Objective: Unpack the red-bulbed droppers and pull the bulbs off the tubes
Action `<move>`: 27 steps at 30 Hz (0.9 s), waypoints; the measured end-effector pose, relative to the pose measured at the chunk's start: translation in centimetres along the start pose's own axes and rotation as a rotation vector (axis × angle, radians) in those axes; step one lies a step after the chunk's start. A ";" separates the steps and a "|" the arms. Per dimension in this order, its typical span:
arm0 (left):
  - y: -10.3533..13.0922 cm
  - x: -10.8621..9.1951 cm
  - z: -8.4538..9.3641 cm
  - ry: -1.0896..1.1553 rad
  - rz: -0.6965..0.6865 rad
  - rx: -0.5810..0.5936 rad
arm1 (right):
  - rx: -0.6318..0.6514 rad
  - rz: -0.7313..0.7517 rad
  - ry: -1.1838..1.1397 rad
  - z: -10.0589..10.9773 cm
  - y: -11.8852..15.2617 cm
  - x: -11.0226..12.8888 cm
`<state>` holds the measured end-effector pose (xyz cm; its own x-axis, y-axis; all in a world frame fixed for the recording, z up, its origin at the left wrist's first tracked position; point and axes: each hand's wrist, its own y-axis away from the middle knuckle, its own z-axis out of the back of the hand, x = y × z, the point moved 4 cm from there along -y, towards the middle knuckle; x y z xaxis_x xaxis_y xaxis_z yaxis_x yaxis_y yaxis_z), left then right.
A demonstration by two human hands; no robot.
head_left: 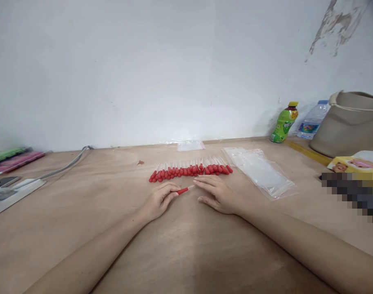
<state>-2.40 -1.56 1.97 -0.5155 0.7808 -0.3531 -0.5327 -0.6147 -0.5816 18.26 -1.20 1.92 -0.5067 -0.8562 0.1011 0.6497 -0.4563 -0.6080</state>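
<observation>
My left hand (pixel 160 199) pinches a red-handled stick (pixel 182 191) whose thin pale end points right, toward my other hand. My right hand (pixel 215 192) has its fingers stretched out just beyond that thin tip, with the thumb apart, and nothing shows in its grasp. Whether its fingertips touch the tip or the pile cannot be made out. Behind both hands lies a long row of several red-ended sticks (pixel 186 170), their thin pale ends pointing toward the wall.
Clear plastic bags (pixel 262 171) lie right of the row, and another small bag (pixel 190 145) behind it. A green bottle (pixel 284 122), a clear bottle (pixel 313 120) and a grey bucket (pixel 348 124) stand at the right. A cable (pixel 66 165) and phone (pixel 7 181) are left.
</observation>
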 end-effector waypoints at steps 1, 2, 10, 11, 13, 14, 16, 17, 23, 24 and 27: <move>-0.1 0.1 -0.1 0.008 0.003 0.000 | 0.007 -0.018 -0.021 -0.3 -0.2 -0.1; -0.2 0.2 -0.2 0.011 0.002 0.001 | 0.009 -0.035 -0.041 -0.6 -0.3 -0.1; -0.9 -1.0 -0.3 -0.048 0.016 0.031 | -0.043 -0.065 -0.117 -1.8 -0.8 -0.3; -1.0 -1.2 -0.4 -0.067 0.023 0.034 | -0.050 -0.058 -0.116 -1.7 -0.8 -0.2; -1.3 -1.6 -0.8 -0.094 0.010 0.028 | -0.061 -0.049 -0.105 -1.6 -0.8 0.0; -1.4 -1.7 -1.0 -0.103 -0.010 0.021 | -0.067 -0.045 -0.099 -1.6 -0.8 0.1; -1.6 -1.7 -1.5 -0.111 -0.056 0.006 | -0.081 -0.031 -0.090 -1.6 -0.8 0.3; -1.7 -1.7 -1.7 -0.111 -0.073 0.004 | -0.087 -0.027 -0.089 -1.6 -0.9 0.4; -1.6 -1.5 -2.4 -0.107 -0.087 -0.005 | -0.081 -0.032 -0.104 -1.7 -1.1 0.7; -1.5 -1.5 -2.3 -0.114 -0.091 -0.016 | -0.077 -0.031 -0.119 -1.7 -1.2 0.7; -1.4 -1.5 -2.3 -0.141 -0.104 -0.043 | -0.036 -0.022 -0.183 -2.0 -1.2 0.7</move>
<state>0.65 -1.61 1.60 -0.5499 0.8145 -0.1849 -0.5602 -0.5239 -0.6416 16.03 -0.73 1.12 -0.4065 -0.8775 0.2544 0.6173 -0.4691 -0.6316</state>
